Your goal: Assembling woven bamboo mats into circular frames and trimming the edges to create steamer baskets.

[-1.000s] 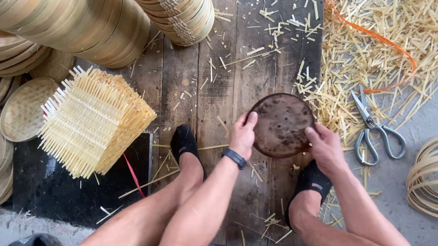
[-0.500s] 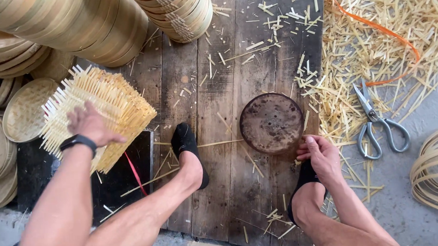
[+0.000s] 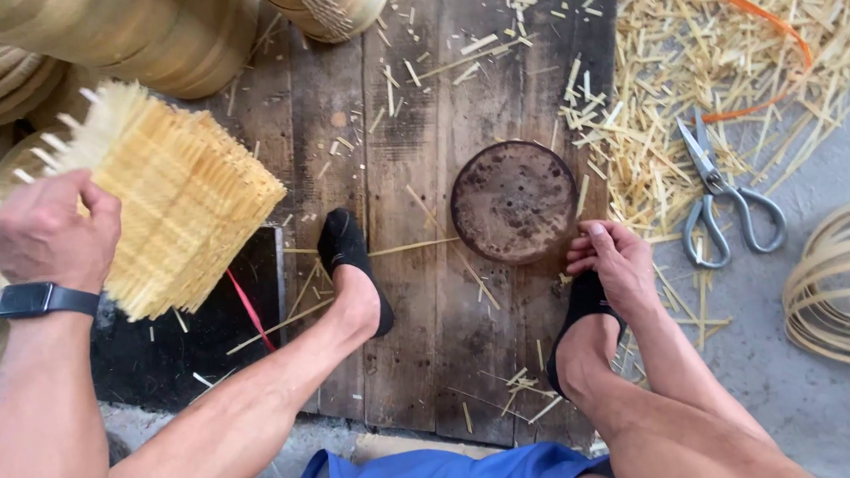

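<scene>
1. Left hand [image 3: 51, 232] grips the stack of woven bamboo mats [image 3: 167, 219], lifted off the wooden boards' [image 3: 403, 366] left edge.
2. Right hand [image 3: 612, 263] rests half curled, empty, beside the round disc [image 3: 512, 201] — nothing lies on it yet; scissors [image 3: 723, 199] lie right.

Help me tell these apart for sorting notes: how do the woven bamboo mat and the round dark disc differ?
The woven bamboo mat is pale yellow, squarish and fringed with loose strip ends; the round dark disc is brown, circular and smooth-edged. The mat is lifted and tilted in the left hand; the disc lies flat on the planks, beside the right hand.
</scene>
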